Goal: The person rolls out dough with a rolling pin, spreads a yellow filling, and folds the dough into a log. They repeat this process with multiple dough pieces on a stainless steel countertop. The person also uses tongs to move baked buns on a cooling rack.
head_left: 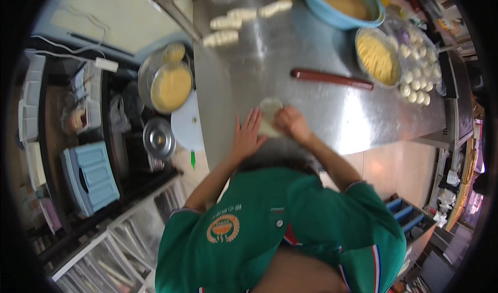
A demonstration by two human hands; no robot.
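A thin, pale flattened piece of dough lies on the steel worktable near its front edge. My left hand rests at the dough's left side, its fingers stretched out and apart. On the right side, my right hand is curled, its fingers closed at the dough's edge. The fingertips there are slightly blurred, and the hand hides part of the sheet. Beyond my hands, a dark red-brown stick-like tool lies across the table.
Several twisted dough pieces lie at the far left. At the far right stand a blue basin, a bowl of yellow filling and several small dough balls. Left of the table are a bowl of yellow mixture and a steel pot.
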